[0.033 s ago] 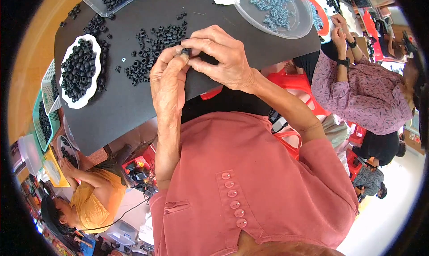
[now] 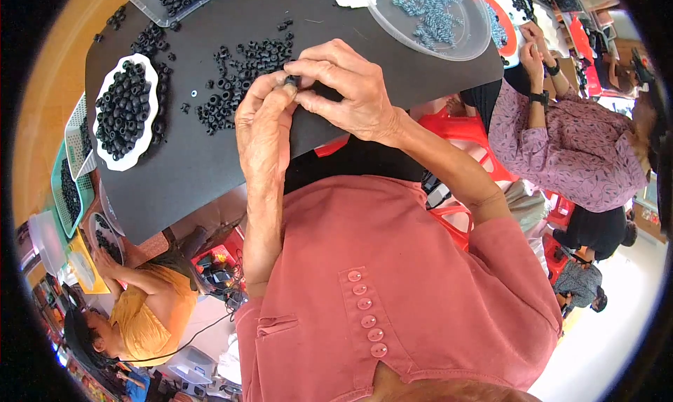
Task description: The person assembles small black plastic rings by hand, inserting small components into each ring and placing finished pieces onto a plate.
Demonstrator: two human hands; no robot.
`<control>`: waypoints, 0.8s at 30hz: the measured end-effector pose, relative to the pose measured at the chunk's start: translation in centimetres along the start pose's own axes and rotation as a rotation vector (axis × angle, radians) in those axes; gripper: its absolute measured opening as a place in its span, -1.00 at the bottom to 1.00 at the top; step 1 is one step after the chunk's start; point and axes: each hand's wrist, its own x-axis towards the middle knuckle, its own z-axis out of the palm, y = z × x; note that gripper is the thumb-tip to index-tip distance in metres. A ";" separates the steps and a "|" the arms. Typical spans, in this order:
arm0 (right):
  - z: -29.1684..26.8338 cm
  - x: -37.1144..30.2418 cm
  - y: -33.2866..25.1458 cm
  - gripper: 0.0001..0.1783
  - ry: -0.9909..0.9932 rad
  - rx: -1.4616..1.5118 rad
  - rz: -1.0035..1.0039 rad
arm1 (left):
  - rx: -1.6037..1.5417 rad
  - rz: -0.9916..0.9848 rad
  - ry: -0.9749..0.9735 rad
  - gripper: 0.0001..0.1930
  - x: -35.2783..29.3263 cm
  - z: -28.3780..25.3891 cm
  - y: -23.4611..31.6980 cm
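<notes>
My left hand (image 2: 265, 118) is closed, its thumb and fingers pinching a small black plastic piece (image 2: 291, 82). From the other side my right hand (image 2: 348, 90) meets it, fingertips closed around the same piece, which they partly hide. Just beyond my left hand lies a loose heap of black ring-like parts (image 2: 228, 97) on the dark table (image 2: 189, 171). A white scalloped plate (image 2: 148, 137) at the left is piled with rounder black parts (image 2: 120, 114). A round clear tub (image 2: 477, 41) at the far right holds small bluish coil-like pieces (image 2: 436, 13).
A clear bin (image 2: 168, 22) of black parts stands at the far left. White and green baskets (image 2: 85, 192) sit by the left table edge. A person in yellow (image 2: 151, 311) works at left; another in a patterned purple shirt (image 2: 561, 135) at right. A red stool (image 2: 463, 132) stands close by.
</notes>
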 end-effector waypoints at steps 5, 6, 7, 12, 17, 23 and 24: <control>-0.2 0.0 0.3 -0.66 -0.025 0.058 0.021 | 0.026 0.017 0.050 -0.87 0.1 -0.2 -0.2; -0.2 0.0 0.4 -0.69 -0.023 0.081 0.033 | 0.056 0.040 0.069 -0.86 0.1 0.1 -0.3; -0.2 -0.1 0.4 -0.72 -0.022 0.105 0.044 | 0.056 0.039 0.069 -0.86 0.0 0.3 -0.3; -0.5 0.0 0.6 -0.75 -0.027 0.138 0.096 | 0.491 0.119 0.127 -0.85 -0.3 0.6 0.0; -0.6 0.1 0.3 -0.80 -0.016 0.134 0.123 | 0.623 0.207 0.121 -0.83 -0.5 0.4 -0.2; -0.5 -0.1 1.1 -0.81 -0.016 0.278 0.222 | 0.619 0.204 0.088 -0.83 -0.7 0.7 -0.1; -0.4 -0.1 1.1 -0.81 -0.020 0.293 0.225 | 0.620 0.205 0.080 -0.84 -0.6 0.7 -0.1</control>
